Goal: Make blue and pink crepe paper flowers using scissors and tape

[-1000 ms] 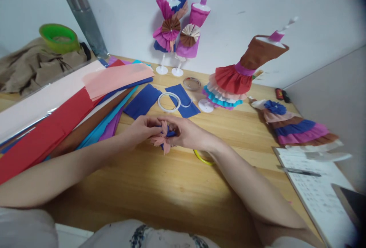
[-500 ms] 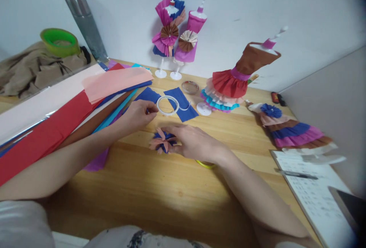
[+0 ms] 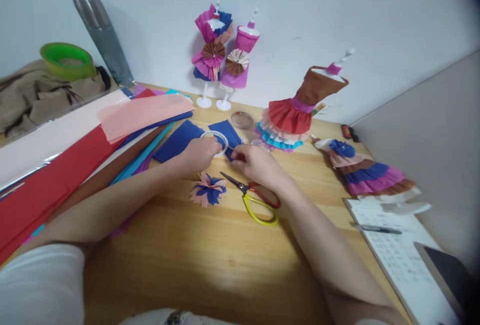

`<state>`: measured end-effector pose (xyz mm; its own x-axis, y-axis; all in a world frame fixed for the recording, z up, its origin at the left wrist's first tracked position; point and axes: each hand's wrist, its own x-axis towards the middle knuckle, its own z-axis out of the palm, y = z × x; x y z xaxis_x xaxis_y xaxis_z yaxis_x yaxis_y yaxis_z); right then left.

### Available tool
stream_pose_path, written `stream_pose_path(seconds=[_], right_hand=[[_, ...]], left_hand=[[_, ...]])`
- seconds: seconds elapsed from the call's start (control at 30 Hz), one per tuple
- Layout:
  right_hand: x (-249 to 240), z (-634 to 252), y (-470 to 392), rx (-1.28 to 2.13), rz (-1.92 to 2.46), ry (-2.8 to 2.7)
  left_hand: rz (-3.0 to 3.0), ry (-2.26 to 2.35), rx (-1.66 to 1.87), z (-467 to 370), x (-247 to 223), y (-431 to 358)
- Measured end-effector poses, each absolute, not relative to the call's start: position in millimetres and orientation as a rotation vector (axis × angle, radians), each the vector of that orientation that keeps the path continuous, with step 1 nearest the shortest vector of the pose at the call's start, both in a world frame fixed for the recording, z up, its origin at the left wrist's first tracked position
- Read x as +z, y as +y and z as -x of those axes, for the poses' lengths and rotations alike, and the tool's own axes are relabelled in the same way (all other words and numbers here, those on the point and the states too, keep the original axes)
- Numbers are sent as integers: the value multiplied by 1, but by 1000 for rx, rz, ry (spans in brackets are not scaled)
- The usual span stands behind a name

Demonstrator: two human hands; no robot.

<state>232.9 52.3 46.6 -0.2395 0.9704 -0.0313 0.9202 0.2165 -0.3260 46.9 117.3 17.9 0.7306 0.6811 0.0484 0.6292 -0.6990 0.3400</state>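
Note:
My left hand (image 3: 201, 155) is closed on the near edge of a narrow white roll of tape (image 3: 214, 133), which is tilted up above the table. Just to its right, my right hand (image 3: 257, 162) has its fingers curled in a pinch at the tape's loose end; the fingertips partly hide it. Behind the hands lie two blue crepe paper pieces (image 3: 179, 140). A layered pink and blue paper flower (image 3: 208, 189) rests on the table below my left hand. Scissors (image 3: 243, 188) with one red and one yellow handle lie beside the flower, partly under my right wrist.
Paper-dressed mannequins (image 3: 213, 60) stand along the wall, with a larger one (image 3: 296, 107) to the right. Coloured paper strips (image 3: 86, 160) cover the left side. A paper dress (image 3: 375, 170), a notebook (image 3: 397, 265) and a pen (image 3: 378, 228) lie at right.
My right hand has left the flower and moved up to the tape's loose end, uncovering the scissors. My left hand has moved right and taken hold of the tape roll.

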Motion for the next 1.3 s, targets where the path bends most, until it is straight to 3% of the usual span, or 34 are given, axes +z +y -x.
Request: stream_pose_path(seconds=[0.2, 0.43, 0.77, 1.13, 1.3], right_hand=[[26, -236, 65, 267, 1585, -2192], [19, -243, 71, 144, 1238, -2168], [18, -234, 67, 51, 1420, -2080], [13, -231, 66, 69, 1449, -2075], [12, -229, 64, 23, 1496, -2109]], left_hand=[[-2581, 1080, 359, -42, 19, 130], [-2039, 779, 681, -36, 40, 130], [-2692, 1018, 661, -44, 32, 115], [-3289, 893, 395, -40, 31, 99], [-3457, 846, 529, -41, 19, 100]])
